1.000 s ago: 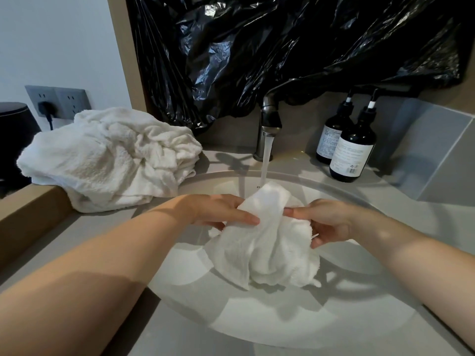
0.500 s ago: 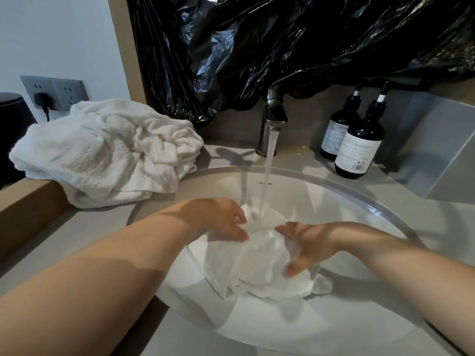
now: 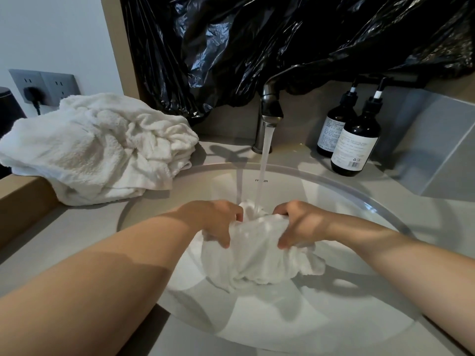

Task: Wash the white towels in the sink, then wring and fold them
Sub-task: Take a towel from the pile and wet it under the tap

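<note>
Left hand (image 3: 213, 219) and right hand (image 3: 299, 224) now clutch towel (image 3: 257, 260) under stream (image 3: 265, 163).

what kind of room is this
Probably a bathroom, maybe a hotel's: a round white sink set in a grey counter under a running faucet, two dark pump bottles beside it, and a heap of white towels on the counter.
</note>
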A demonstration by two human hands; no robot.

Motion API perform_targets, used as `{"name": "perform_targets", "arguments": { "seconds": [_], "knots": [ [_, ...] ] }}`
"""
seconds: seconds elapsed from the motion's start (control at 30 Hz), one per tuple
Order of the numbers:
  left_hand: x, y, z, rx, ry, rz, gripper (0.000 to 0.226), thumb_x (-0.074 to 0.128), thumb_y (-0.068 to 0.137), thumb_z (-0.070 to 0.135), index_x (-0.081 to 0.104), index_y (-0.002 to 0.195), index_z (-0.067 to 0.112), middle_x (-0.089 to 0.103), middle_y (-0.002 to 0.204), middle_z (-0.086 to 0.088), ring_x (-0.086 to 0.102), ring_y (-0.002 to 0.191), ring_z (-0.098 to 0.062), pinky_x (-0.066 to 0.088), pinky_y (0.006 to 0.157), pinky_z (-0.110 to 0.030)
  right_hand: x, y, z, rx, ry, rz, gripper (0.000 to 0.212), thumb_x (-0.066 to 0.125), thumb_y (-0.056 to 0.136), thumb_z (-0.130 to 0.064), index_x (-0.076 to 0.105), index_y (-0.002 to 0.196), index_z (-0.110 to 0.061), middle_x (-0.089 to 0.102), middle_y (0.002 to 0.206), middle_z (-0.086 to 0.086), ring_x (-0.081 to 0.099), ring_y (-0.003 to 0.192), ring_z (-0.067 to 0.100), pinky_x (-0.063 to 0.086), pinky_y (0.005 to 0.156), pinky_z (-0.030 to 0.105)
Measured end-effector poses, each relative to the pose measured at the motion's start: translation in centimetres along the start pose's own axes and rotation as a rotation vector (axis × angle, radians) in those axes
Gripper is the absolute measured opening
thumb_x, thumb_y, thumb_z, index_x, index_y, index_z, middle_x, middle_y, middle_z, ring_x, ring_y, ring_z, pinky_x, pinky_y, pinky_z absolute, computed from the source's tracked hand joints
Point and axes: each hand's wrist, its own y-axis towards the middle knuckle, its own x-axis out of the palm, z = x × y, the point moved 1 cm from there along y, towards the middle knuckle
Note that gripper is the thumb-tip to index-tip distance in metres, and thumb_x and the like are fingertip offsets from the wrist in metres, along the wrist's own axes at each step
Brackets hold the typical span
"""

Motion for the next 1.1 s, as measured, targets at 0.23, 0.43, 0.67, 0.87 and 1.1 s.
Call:
{"name": "perform_targets", "arguments": {
  "seconds": [0.23, 0.43, 0.67, 0.87, 1.1],
  "knots": [
    [-1.8, -0.5, -0.7, 0.218, -0.546, 0.283, 0.029, 0.075, 0.077, 0.01, 0.069, 0.098, 0.029, 0.067, 0.101, 0.01, 0.063, 0.097, -0.012, 0.053, 0.085, -0.027, -3.2, -1.4, 1.2, -0.122, 0.512, 0.131, 0.031, 0.079, 0.069, -0.003, 0.066, 0.096, -0.012, 0.071, 0.086, 0.005, 0.067, 0.077, 0.016, 0.053, 0.067, 0.028],
    [-1.4, 1.2, -1.6, 0.01, -0.272, 0.46, 0.035, 0.066, 0.089, 0.018, 0.064, 0.122, 0.027, 0.058, 0.121, 0.009, 0.055, 0.109, -0.011, 0.041, 0.088, -0.019, -2.7, -0.3, 2.3, 0.063, 0.145, 0.28, 0.028, 0.071, 0.084, -0.028, 0.06, 0.109, -0.019, 0.067, 0.102, 0.004, 0.064, 0.084, 0.018, 0.052, 0.07, 0.029],
    [-0.7, 0.3, -0.5, 0.091, -0.127, 0.131, 0.043, 0.074, 0.084, 0.027, 0.065, 0.126, 0.026, 0.058, 0.127, 0.012, 0.055, 0.116, -0.007, 0.042, 0.097, -0.02, -2.1, -0.4, 0.7, -0.029, -0.438, 0.358, 0.016, 0.058, 0.091, -0.024, 0.061, 0.106, -0.025, 0.059, 0.113, -0.004, 0.051, 0.108, 0.019, 0.037, 0.077, 0.027],
    [0.5, 0.4, -0.3, 0.06, 0.059, -0.204, 0.088, 0.082, 0.075, 0.036, 0.033, 0.148, 0.035, 0.043, 0.141, 0.012, 0.042, 0.131, -0.016, 0.039, 0.109, -0.036, -1.2, -1.2, -0.5, -0.071, -0.611, 0.152, 0.016, 0.056, 0.086, -0.02, 0.07, 0.09, -0.013, 0.065, 0.087, 0.005, 0.059, 0.081, 0.025, 0.046, 0.068, 0.026],
    [1.7, 1.2, -0.1, 0.055, 0.187, -0.165, 0.077, 0.079, 0.077, 0.025, 0.037, 0.141, 0.031, 0.049, 0.132, 0.005, 0.052, 0.118, -0.022, 0.049, 0.098, -0.04, 1.3, -1.1, 0.8, 0.056, -0.641, -0.328, 0.079, 0.082, 0.072, -0.033, 0.038, 0.136, -0.02, 0.053, 0.124, -0.004, 0.055, 0.104, 0.018, 0.042, 0.075, 0.024]
  ]
}}
